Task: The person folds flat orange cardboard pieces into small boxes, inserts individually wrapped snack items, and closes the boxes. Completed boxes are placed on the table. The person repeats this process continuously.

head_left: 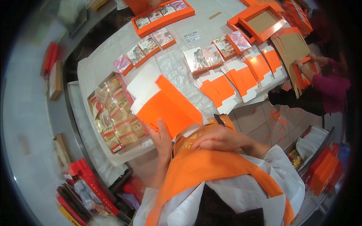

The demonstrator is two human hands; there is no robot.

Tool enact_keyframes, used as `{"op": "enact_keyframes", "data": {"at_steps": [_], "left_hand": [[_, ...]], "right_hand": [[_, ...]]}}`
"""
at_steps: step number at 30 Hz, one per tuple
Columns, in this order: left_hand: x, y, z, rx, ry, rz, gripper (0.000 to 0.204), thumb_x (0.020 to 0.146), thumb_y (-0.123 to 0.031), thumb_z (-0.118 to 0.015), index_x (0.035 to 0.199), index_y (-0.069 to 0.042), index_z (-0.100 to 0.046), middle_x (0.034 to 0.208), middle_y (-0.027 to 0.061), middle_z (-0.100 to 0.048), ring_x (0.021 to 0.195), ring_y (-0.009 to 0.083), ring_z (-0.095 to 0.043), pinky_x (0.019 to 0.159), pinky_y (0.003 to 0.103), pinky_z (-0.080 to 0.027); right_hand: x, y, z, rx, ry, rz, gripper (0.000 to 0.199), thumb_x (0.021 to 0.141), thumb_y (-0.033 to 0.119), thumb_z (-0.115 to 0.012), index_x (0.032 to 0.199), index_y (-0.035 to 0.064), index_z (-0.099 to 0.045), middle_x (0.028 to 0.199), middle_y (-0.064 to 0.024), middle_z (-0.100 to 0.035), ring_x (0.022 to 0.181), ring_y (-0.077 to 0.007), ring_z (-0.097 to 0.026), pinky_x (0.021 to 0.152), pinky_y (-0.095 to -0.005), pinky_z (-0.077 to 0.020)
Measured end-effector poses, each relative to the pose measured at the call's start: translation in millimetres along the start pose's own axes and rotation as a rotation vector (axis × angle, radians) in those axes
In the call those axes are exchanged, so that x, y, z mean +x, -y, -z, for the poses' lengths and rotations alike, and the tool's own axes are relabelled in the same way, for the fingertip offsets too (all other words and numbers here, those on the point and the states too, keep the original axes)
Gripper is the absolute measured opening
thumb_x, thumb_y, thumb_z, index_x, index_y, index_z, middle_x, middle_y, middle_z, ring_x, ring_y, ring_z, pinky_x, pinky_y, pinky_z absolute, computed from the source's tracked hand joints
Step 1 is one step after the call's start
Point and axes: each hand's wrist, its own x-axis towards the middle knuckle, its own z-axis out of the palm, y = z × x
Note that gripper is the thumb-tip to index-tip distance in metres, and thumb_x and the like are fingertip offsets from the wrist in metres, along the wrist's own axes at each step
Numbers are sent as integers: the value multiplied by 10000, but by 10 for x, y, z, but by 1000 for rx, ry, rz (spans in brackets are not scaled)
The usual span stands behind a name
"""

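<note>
My left hand (pixel 161 136) grips the lower left edge of a partly folded orange carton (pixel 169 109), with fingers behind it and thumb in front. The carton is held tilted above the table's near edge, its white flaps sticking out at the upper left and lower right. My right hand (pixel 222 138) is in front of my orange apron, close to the carton's lower right end. Its fingers are curled together and slightly blurred; whether anything is in them is hidden. Beyond the carton lie flat orange-and-white cartons (pixel 218 90), overlapping in stacks.
An open box of gold-and-red packets (pixel 120 124) sits at left. Small picture-printed boxes (pixel 137 54) stand in rows, some in an orange tray (pixel 166 20). Empty orange trays (pixel 262 24) lie at far right. Another person's hand (pixel 301 64) works at an orange piece there. Orange scraps (pixel 277 117) litter the floor.
</note>
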Motion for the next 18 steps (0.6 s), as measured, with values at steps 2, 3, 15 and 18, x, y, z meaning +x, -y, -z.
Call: {"op": "enact_keyframes", "data": {"at_steps": [2,3,15,18], "left_hand": [[-35,-14,13,5,55,-7,458,954,-234,-438,1299,20,-277,1162,100,-455,1023,165,-458,886,307,-373],[-56,-13,8,-41,75,17,474,954,-236,-440,1310,19,-259,1173,103,-448,1034,166,-453,894,309,-369],[-65,370,-478,-334,48,120,470,948,-231,-453,1335,-48,-258,1181,91,-462,1031,144,-479,861,300,-413],[16,590,-586,-317,130,339,342,944,-168,-459,1241,-27,-364,1096,69,-516,944,118,-512,805,276,-435]], "right_hand": [[-55,34,141,221,-90,-42,289,885,141,-484,1132,3,-547,1113,-103,-579,1075,-214,-524,913,-337,-397],[-28,13,190,97,-293,88,321,875,136,-504,1170,9,-514,1132,-107,-568,1081,-217,-521,911,-337,-402],[215,-298,64,-316,-529,33,612,854,194,-566,1359,-6,-284,1239,-161,-483,1099,-202,-477,928,-296,-378],[118,-564,389,-155,-628,-435,477,888,215,-520,1287,-14,-394,1096,-156,-558,988,-177,-520,851,-280,-415]]}}
